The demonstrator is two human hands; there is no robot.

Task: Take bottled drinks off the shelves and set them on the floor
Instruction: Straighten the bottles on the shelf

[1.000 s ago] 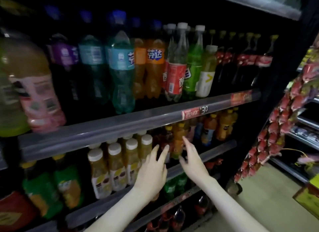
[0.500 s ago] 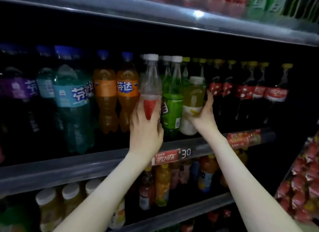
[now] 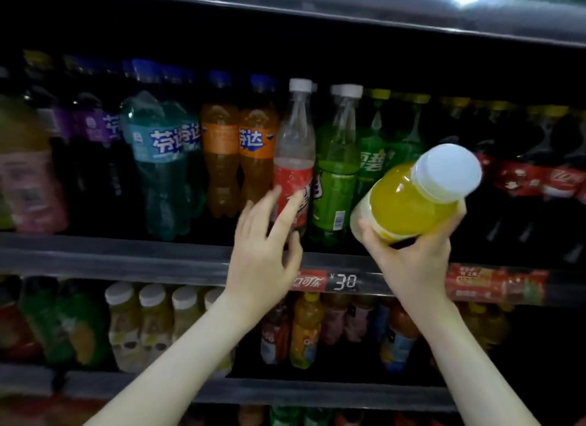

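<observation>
While aloft, bottle (image 3: 409, 200) in right hand (image 3: 412, 260)

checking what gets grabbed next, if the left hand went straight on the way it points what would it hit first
The clear bottle with the red label: the left hand points its spread fingers up at it, likely very close or touching, though depth is unclear.

Juice bottle (image 3: 412, 197) right of soda bottle (image 3: 293, 159)
</observation>
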